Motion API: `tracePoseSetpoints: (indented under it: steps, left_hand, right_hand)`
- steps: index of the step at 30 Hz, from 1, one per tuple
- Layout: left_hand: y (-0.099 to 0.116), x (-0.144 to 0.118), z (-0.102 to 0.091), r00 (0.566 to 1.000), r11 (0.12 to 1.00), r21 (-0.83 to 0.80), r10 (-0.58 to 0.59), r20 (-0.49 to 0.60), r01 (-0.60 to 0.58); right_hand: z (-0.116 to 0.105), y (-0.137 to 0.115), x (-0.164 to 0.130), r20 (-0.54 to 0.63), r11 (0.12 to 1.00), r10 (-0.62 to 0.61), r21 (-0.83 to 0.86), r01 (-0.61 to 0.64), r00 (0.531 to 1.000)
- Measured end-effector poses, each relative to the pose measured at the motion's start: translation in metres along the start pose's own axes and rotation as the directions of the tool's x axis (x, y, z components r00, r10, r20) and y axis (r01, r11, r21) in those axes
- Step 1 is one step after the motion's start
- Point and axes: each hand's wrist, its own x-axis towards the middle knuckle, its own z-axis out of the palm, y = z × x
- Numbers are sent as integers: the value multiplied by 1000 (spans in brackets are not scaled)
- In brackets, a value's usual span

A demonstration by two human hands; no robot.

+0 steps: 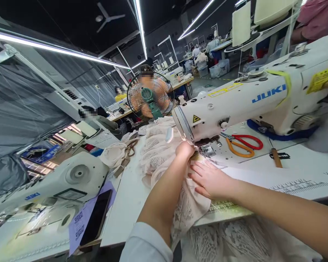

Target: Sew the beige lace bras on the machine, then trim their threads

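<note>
Cream lace fabric [190, 207] lies under the head of a white JUKI sewing machine [215, 112] and hangs over the table's front edge. My right hand [211, 179] rests flat on the fabric just in front of the needle area, its fingers stretched out. Close by on the left, my left hand [184, 150] is bent in beside the needle area and touches the fabric. Its fingers are mostly hidden by the wrist and the machine head. More of the lace is bunched behind my left forearm.
Scissors [244, 145] with red and orange handles lie right of the needle area, near a wooden-handled tool [276, 158]. A phone [97, 216] sits on purple paper at left, by a second sewing machine [79, 174]. A fan [150, 95] stands ahead; other people work beyond.
</note>
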Motion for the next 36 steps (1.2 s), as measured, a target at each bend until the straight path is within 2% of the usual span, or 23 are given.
tracePoseSetpoints:
  steps: [3,5,7,9,10,12,13,15,18,21,25,36]
  left_hand:
    - [-1,-7,-15,999,999,6,49,8,-49]
    - [-5,-26,-24,993,993,18,113,22,-113]
    - [-11,-53,-29,972,975,14,219,86,-221]
    - [-19,-78,-25,914,927,-42,375,154,-373]
    - [-24,-89,-20,877,889,-85,457,151,-449]
    - [-32,-102,-6,818,817,-144,570,69,-558]
    - [-36,-104,2,803,796,-145,596,21,-587]
    - [-40,-104,16,802,798,-96,597,-21,-596]
    - [-41,-95,25,816,816,7,578,-14,-578]
    - [-38,-87,22,829,828,80,558,-16,-555]
    - [-36,-79,18,832,826,129,554,-11,-548]
    - [-34,-70,17,833,826,124,553,9,-550]
  right_hand:
    - [0,10,4,-34,998,-57,19,57,998]
    - [1,13,4,-68,997,-64,28,66,996]
    - [5,15,4,-110,998,-46,37,51,993]
    - [9,15,3,-153,999,-18,43,25,988]
    - [12,14,2,-173,999,-5,43,13,985]
    - [16,14,-3,-205,999,7,38,1,979]
    - [18,14,-6,-229,1000,-1,21,6,974]
    - [19,15,-17,-290,999,-41,-41,30,956]
    - [15,18,-36,-346,987,-110,-145,63,932]
    - [11,23,-50,-317,980,-127,-185,70,940]
    - [8,26,-54,-302,980,-119,-190,62,946]
    - [9,27,-54,-243,987,-79,-156,42,967]
